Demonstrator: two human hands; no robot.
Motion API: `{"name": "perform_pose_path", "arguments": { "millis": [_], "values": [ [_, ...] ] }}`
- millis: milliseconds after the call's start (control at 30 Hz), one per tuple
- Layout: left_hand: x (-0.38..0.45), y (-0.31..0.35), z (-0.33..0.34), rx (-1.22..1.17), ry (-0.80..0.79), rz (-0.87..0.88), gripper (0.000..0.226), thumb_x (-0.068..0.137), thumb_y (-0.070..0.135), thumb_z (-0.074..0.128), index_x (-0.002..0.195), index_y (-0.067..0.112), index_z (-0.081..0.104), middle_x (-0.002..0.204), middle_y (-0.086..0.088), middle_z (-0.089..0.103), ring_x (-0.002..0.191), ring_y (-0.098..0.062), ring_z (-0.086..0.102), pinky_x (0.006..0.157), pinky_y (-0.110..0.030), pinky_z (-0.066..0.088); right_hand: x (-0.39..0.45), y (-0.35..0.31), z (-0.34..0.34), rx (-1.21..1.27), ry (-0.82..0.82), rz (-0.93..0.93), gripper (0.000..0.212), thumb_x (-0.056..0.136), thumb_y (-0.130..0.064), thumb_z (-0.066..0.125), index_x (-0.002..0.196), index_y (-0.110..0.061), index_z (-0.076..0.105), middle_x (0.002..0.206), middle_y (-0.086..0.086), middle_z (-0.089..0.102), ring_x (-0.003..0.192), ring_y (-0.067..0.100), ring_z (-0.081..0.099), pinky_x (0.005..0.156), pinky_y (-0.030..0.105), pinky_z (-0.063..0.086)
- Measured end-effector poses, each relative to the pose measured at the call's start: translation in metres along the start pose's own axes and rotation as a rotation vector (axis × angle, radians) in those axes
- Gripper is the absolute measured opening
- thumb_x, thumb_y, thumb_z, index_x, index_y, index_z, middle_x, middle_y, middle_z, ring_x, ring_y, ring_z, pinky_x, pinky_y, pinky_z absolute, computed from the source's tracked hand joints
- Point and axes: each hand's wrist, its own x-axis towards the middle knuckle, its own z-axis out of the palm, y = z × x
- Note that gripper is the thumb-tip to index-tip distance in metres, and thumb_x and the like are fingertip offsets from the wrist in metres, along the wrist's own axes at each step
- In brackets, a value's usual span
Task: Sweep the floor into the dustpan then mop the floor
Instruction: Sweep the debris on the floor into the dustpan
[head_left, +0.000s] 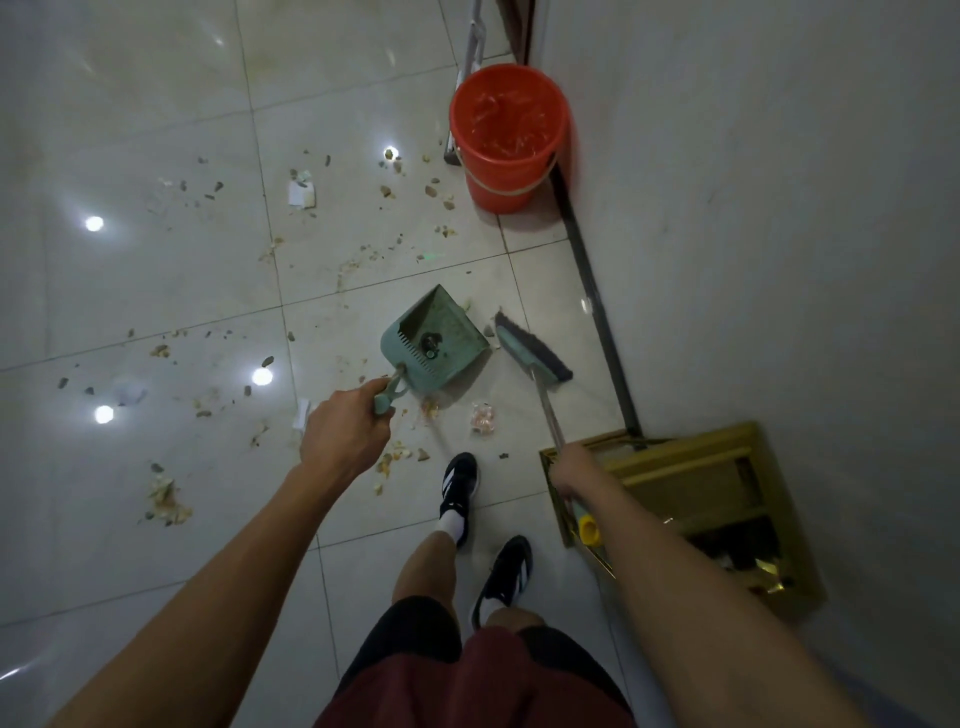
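Fingers of the left hand (345, 435) curl round the green plastic dustpan (435, 340) handle; the right hand (574, 470) grips the grey-bristled green broom (531, 352), just beside the pan at 3 o'clock on the littered tile floor (156, 291).

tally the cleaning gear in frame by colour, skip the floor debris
Green: 2, the dustpan held by the left hand and the broom held by the right hand
Red: 1, the bucket
Total: 3
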Motion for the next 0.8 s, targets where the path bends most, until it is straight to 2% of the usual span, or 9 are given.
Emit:
{"name": "perform_pose_path", "arguments": {
  "millis": [67,133,167,400,467,533,600,667,800],
  "values": [
    [-0.027,-0.003,0.001,-0.01,0.016,-0.023,0.032,0.099,0.028,0.06,0.131,0.026,0.063,0.079,-0.001,0.067,0.066,-0.016,0.061,0.068,-0.038,0.06,-0.011,0.0,0.018,-0.022,-0.071,0.032,0.035,0.096,-0.009,0.056,0.128,0.005,0.061,0.131,0.021,0.059,0.118,0.036,0.06,0.062,0.018,0.051],
    [-0.052,-0.009,0.0,-0.024,0.022,-0.033,0.033,0.099,0.028,0.06,0.132,0.026,0.063,0.079,-0.001,0.067,0.065,-0.016,0.062,0.068,-0.039,0.061,-0.026,0.002,0.039,-0.101,-0.113,0.015,0.035,0.089,-0.013,0.072,0.12,0.002,0.068,0.14,0.015,0.055,0.121,0.034,0.058,0.082,0.026,0.052],
    [-0.064,-0.013,-0.001,-0.02,0.024,-0.04,0.033,0.099,0.028,0.06,0.132,0.027,0.063,0.08,-0.001,0.067,0.066,-0.016,0.062,0.069,-0.039,0.061,-0.031,0.003,0.05,-0.138,-0.127,0.011,0.037,0.085,-0.015,0.076,0.117,0.002,0.07,0.142,0.016,0.055,0.121,0.033,0.058,0.084,0.03,0.05],
    [-0.127,-0.065,-0.006,0.001,0.053,-0.145,0.033,0.098,0.032,0.059,0.131,0.032,0.062,0.079,0.001,0.066,0.066,-0.015,0.061,0.067,-0.035,0.059,-0.056,-0.009,0.102,-0.161,-0.167,-0.091,0.046,0.083,-0.02,0.079,0.12,0.003,0.067,0.137,0.019,0.057,0.112,0.031,0.063,0.065,0.025,0.044],
    [-0.14,-0.084,-0.006,-0.004,0.057,-0.153,0.034,0.098,0.031,0.059,0.132,0.031,0.062,0.079,0.001,0.067,0.064,-0.014,0.06,0.062,-0.033,0.056,-0.067,-0.015,0.103,-0.011,-0.21,-0.041,0.04,0.09,-0.014,0.068,0.124,0.005,0.063,0.122,0.019,0.064,0.089,0.024,0.067,0.047,0.021,0.044],
    [-0.148,-0.102,-0.006,-0.004,0.068,-0.169,0.031,0.098,0.031,0.058,0.128,0.031,0.063,0.077,0.001,0.066,0.062,-0.015,0.06,0.061,-0.035,0.058,-0.078,-0.016,0.106,0.076,-0.189,-0.071,0.032,0.097,-0.006,0.047,0.125,0.005,0.06,0.087,0.012,0.062,0.061,0.015,0.055,0.038,0.017,0.043],
    [-0.153,-0.119,-0.007,-0.001,0.069,-0.177,0.028,0.097,0.031,0.057,0.124,0.029,0.065,0.075,0.002,0.064,0.062,-0.016,0.06,0.061,-0.036,0.058,-0.088,-0.018,0.112,0.146,-0.158,-0.053,0.022,0.099,-0.006,0.039,0.097,-0.005,0.06,0.069,0.006,0.05,0.054,0.015,0.048,0.044,0.022,0.046],
    [-0.157,-0.134,-0.01,-0.001,0.052,-0.173,0.024,0.098,0.029,0.057,0.12,0.029,0.065,0.077,0.003,0.063,0.064,-0.015,0.059,0.06,-0.033,0.054,-0.096,-0.023,0.125,0.26,-0.12,0.0,0.028,0.1,-0.006,0.036,0.076,-0.007,0.051,0.062,0.011,0.049,0.049,0.02,0.046,0.046,0.027,0.042],
    [-0.158,-0.168,-0.014,0.014,0.03,-0.135,0.022,0.096,0.027,0.057,0.116,0.028,0.066,0.083,0.002,0.065,0.069,-0.018,0.06,0.062,-0.031,0.05,-0.109,-0.026,0.163,0.432,-0.05,0.083,0.03,0.099,-0.009,0.034,0.076,-0.004,0.053,0.053,0.014,0.05,0.045,0.021,0.045,0.044,0.024,0.037]
  ]
}}
